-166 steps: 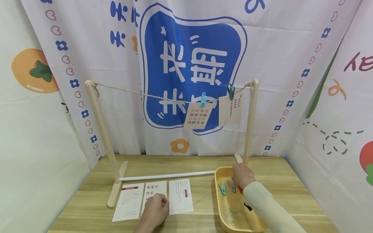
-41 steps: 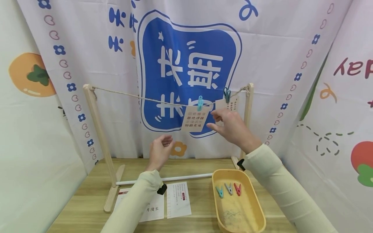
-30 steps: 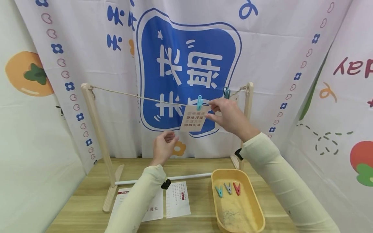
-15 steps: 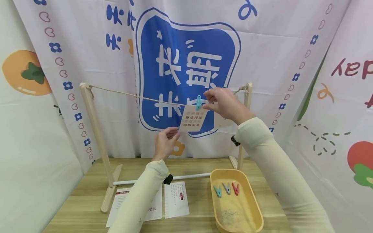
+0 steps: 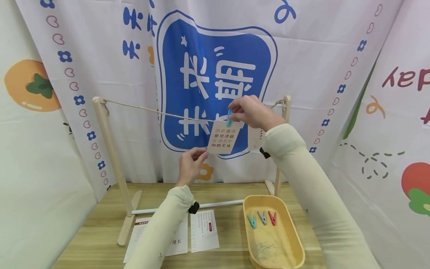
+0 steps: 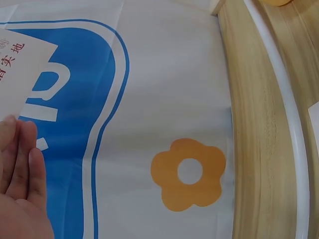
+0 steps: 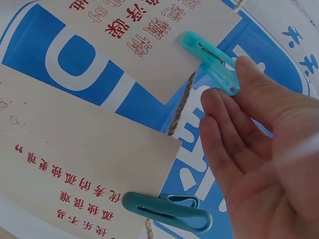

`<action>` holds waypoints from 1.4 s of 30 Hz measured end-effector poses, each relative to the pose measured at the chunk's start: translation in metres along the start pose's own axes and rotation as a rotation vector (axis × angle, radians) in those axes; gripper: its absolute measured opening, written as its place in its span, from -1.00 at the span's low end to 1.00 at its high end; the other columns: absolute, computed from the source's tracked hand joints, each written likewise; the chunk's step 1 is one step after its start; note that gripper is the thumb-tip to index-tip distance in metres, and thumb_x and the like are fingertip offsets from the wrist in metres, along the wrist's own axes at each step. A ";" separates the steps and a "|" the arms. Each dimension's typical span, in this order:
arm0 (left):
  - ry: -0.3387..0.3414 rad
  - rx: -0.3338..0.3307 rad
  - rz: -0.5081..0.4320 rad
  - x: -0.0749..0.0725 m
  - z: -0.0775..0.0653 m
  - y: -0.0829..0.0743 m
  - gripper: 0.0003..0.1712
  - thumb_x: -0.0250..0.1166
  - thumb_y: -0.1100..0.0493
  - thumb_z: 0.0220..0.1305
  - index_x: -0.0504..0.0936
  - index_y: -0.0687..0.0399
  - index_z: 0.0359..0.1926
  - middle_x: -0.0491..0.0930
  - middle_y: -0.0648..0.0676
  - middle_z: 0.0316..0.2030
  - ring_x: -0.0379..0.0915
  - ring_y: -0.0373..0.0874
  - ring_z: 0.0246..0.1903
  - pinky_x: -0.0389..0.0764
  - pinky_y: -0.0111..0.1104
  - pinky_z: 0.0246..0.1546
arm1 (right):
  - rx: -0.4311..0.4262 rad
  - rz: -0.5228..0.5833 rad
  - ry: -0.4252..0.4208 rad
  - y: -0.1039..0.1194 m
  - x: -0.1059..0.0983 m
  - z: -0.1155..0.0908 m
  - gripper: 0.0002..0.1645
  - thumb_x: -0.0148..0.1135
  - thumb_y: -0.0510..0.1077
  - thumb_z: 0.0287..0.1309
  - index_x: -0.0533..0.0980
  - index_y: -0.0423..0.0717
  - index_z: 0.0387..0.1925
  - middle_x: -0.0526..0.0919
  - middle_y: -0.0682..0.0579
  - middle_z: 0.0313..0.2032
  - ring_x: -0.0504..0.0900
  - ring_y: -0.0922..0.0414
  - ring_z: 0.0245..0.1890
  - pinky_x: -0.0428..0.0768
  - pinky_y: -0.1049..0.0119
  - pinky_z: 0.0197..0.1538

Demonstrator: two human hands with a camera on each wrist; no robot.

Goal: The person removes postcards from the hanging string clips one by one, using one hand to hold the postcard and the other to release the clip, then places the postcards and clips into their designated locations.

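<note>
Turquoise at the fingers of the right hand (image 5: 254, 112), a clothespin (image 7: 209, 59) was pinched at its handle end, its nose gripping the top of a printed card (image 5: 221, 139) hung from a twine line (image 5: 158, 111). Thumb and fingers of the left hand (image 5: 190, 167) pinched the card's lower corner. Just beside it, a teal clip (image 7: 167, 211) held a second card (image 7: 75, 144). Below, on the desk (image 5: 232, 235), three small pegs (image 5: 262, 218) lay in a yellow tray (image 5: 283, 235), right of some printed sheets (image 5: 204, 231).
</note>
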State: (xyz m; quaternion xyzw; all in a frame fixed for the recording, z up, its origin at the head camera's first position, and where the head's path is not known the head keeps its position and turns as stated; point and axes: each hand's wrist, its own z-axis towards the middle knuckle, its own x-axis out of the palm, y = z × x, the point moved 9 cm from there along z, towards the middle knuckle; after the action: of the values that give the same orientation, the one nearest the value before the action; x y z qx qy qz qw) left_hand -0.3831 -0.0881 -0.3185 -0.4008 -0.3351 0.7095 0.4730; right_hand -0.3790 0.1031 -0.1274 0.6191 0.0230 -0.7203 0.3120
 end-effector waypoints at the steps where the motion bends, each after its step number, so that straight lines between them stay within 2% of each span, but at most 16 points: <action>1: 0.002 0.001 -0.002 0.000 0.000 0.000 -0.85 0.38 0.21 0.46 0.79 0.15 -0.05 0.81 0.18 -0.10 0.74 0.09 -0.12 0.76 -0.34 -0.09 | 0.005 0.002 0.001 0.000 -0.001 0.001 -0.48 0.33 -0.17 0.44 0.54 -0.20 0.35 0.73 -0.14 0.15 0.72 -0.03 0.11 0.72 0.09 0.28; 5: 0.001 0.005 -0.004 -0.001 0.000 -0.001 -0.85 0.37 0.22 0.47 0.79 0.16 -0.05 0.81 0.18 -0.10 0.74 0.15 -0.09 0.74 -0.37 -0.10 | 0.012 0.000 -0.006 0.000 -0.004 0.002 -0.56 0.35 -0.18 0.43 0.60 -0.20 0.27 0.75 -0.13 0.10 0.73 -0.02 0.07 0.73 0.08 0.26; 15: -0.009 0.026 0.016 -0.004 -0.001 -0.008 -0.87 0.35 0.24 0.47 0.78 0.17 -0.07 0.80 0.18 -0.13 0.74 0.06 -0.13 0.66 -0.49 -0.17 | 0.003 -0.027 -0.043 0.008 -0.007 0.003 -0.76 0.36 -0.21 0.41 0.67 -0.22 0.03 0.78 -0.13 -0.02 0.76 -0.02 -0.04 0.77 0.10 0.16; 23: -0.018 0.037 0.032 -0.005 -0.002 -0.008 -0.87 0.34 0.23 0.48 0.77 0.16 -0.07 0.80 0.17 -0.15 0.74 0.07 -0.13 0.71 -0.41 -0.13 | -0.011 -0.021 -0.123 0.010 -0.008 0.002 -0.90 0.35 -0.25 0.41 0.72 -0.19 -0.13 0.81 -0.10 -0.10 0.78 0.00 -0.10 0.80 0.11 0.07; 28: -0.021 0.044 0.041 -0.007 -0.002 -0.008 -0.88 0.35 0.22 0.48 0.77 0.16 -0.09 0.81 0.16 -0.16 0.74 0.01 -0.15 0.67 -0.46 -0.17 | -0.036 0.009 -0.171 0.010 -0.012 0.000 -0.90 0.32 -0.31 0.41 0.73 -0.20 -0.20 0.83 -0.11 -0.12 0.79 0.00 -0.12 0.81 0.16 -0.01; 35: -0.020 0.050 0.034 -0.010 0.001 -0.007 -0.86 0.34 0.21 0.49 0.77 0.18 -0.09 0.80 0.17 -0.15 0.74 0.12 -0.12 0.65 -0.46 -0.16 | -0.069 0.031 -0.255 0.013 -0.026 -0.004 -0.91 0.36 -0.32 0.38 0.75 -0.23 -0.24 0.83 -0.14 -0.19 0.77 -0.04 -0.23 0.69 0.28 -0.26; 42: -0.019 0.054 0.037 -0.011 0.000 -0.008 -0.87 0.35 0.21 0.48 0.77 0.16 -0.09 0.81 0.17 -0.16 0.75 0.07 -0.14 0.64 -0.50 -0.19 | -0.055 0.072 -0.270 0.009 -0.033 -0.009 -0.90 0.32 -0.35 0.39 0.74 -0.23 -0.22 0.81 -0.12 -0.18 0.76 0.01 -0.21 0.70 0.30 -0.22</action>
State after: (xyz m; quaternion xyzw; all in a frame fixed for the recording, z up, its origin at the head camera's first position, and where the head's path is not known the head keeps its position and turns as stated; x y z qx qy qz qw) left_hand -0.3773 -0.0958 -0.3093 -0.3873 -0.3128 0.7306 0.4674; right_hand -0.3650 0.1134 -0.0964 0.5082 -0.0217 -0.7845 0.3547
